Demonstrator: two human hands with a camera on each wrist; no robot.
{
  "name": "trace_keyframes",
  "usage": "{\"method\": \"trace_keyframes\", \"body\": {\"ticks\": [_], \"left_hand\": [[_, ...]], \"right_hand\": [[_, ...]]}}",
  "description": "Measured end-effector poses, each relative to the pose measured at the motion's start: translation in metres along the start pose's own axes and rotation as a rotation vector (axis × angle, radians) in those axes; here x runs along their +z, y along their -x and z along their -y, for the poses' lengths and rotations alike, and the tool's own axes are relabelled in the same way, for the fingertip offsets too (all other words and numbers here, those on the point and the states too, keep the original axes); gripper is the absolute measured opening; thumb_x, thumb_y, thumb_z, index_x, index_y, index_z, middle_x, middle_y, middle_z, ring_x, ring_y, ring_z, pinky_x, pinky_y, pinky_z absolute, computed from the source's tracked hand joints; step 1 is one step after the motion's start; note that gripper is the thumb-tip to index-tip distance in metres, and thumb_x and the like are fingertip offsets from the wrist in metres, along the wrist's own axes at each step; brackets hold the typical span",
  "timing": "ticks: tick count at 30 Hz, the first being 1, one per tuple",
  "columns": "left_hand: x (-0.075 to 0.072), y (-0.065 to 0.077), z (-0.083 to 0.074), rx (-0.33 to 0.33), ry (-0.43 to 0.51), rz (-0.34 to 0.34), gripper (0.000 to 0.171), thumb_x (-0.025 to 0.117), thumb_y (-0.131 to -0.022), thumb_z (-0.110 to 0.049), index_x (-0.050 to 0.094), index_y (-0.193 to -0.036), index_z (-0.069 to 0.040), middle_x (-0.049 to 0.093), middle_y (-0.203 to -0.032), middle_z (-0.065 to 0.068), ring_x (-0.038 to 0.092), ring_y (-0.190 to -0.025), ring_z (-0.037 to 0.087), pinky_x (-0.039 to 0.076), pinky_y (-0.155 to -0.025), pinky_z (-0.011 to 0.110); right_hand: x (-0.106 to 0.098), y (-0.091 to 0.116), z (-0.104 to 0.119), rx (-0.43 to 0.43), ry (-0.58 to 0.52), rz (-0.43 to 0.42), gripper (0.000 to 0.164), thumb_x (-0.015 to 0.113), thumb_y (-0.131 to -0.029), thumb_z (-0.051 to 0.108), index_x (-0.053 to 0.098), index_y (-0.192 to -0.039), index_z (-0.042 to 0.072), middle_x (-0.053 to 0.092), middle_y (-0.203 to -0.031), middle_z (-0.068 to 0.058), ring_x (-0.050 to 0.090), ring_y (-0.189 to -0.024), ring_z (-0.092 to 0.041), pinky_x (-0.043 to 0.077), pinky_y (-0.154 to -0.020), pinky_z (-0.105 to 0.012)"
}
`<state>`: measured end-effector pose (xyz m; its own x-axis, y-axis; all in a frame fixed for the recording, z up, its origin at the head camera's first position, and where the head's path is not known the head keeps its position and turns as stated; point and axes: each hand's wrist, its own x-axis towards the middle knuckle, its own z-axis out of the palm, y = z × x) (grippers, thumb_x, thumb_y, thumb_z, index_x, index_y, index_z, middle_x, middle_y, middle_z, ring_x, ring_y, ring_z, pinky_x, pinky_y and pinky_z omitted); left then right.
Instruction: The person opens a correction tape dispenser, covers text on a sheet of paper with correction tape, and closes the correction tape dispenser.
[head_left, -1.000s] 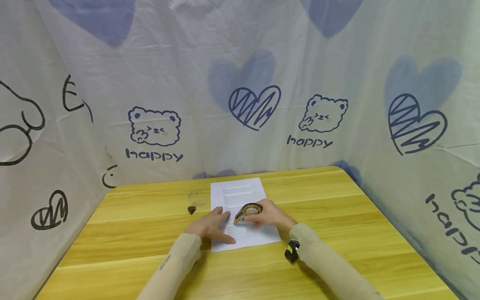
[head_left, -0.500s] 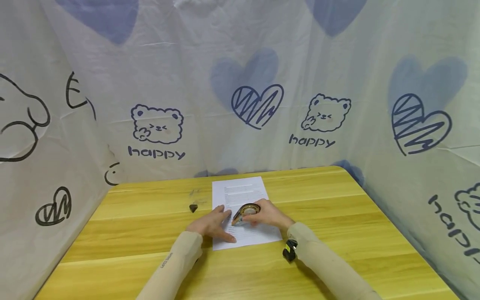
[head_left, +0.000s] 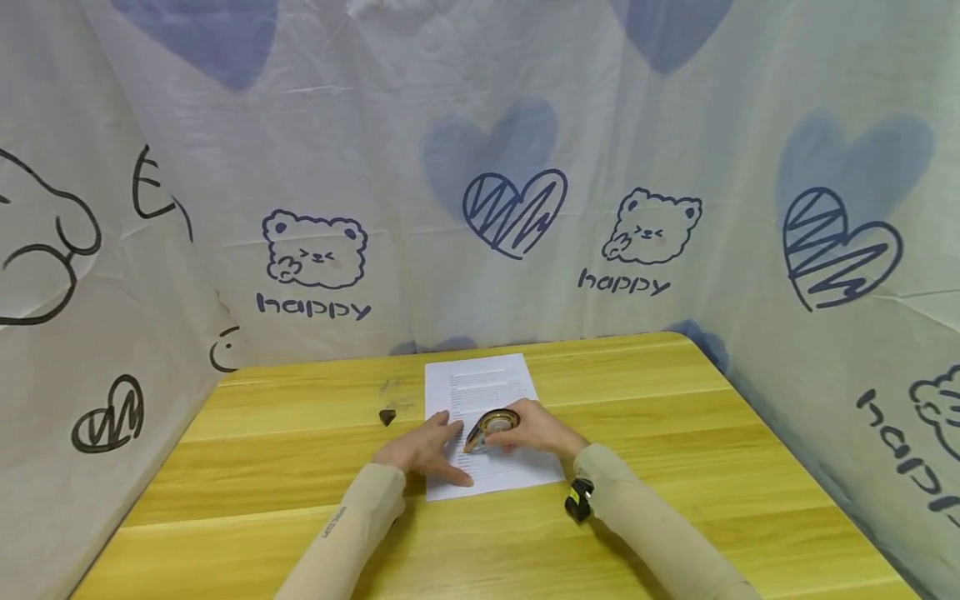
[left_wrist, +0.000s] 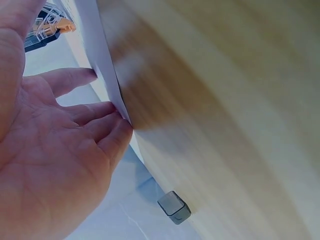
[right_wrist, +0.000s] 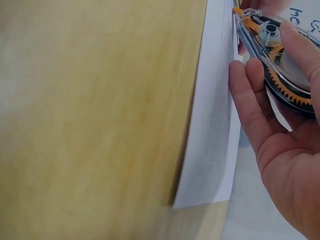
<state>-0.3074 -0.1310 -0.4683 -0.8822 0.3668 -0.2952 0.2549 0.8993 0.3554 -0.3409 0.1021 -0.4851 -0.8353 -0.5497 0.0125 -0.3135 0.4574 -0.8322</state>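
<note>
A printed sheet of paper (head_left: 495, 483) lies on the wooden table in front of the person. My left hand (head_left: 422, 452) rests on its left part, fingers spread and fingertips on the page; in the left wrist view these fingertips (left_wrist: 122, 120) meet the sheet's edge. Between thumb and fingers my right hand (head_left: 536, 429) grips a clear correction tape dispenser (head_left: 495, 422) with an orange tip and gear. Its tip points down at the printed lines, close to the left hand. In the right wrist view the dispenser (right_wrist: 280, 60) is tilted, tip at the paper.
A small dark block (head_left: 387, 417) sits on the table (head_left: 285, 467) left of the sheet. Faint grey marks show on the wood behind it. A patterned curtain (head_left: 420, 208) hangs behind and along both sides of the table.
My right hand has drawn the correction tape dispenser slightly left and toward the person over the page. The left hand stays in place; the head view has shifted a little.
</note>
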Motion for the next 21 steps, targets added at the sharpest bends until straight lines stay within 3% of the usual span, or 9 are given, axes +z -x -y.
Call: {"method": "trace_keyframes", "body": {"ticks": [14,21], "left_hand": [[0.002,0.002,-0.002,0.005,0.001,0.004,0.103,0.079,-0.072,-0.060,0.034,-0.154,-0.017,0.015,-0.164,0.013,0.017,-0.151,0.032,0.026,-0.119,0.054],[0.000,0.001,-0.002,0.022,-0.015,-0.008,0.103,0.078,-0.073,-0.060,0.034,-0.154,-0.015,0.016,-0.164,0.015,0.018,-0.151,0.032,0.026,-0.119,0.053]], "right_hand": [[-0.009,-0.002,0.010,-0.004,0.111,0.081,0.018,0.079,-0.083,0.022,0.072,-0.088,0.006,0.073,-0.078,-0.005,0.070,-0.067,-0.024,0.059,-0.063,-0.034],[-0.014,-0.005,0.014,-0.025,0.182,0.088,0.019,0.081,-0.082,0.026,0.072,-0.082,0.009,0.073,-0.074,-0.005,0.070,-0.065,-0.024,0.054,-0.056,-0.025]]}}
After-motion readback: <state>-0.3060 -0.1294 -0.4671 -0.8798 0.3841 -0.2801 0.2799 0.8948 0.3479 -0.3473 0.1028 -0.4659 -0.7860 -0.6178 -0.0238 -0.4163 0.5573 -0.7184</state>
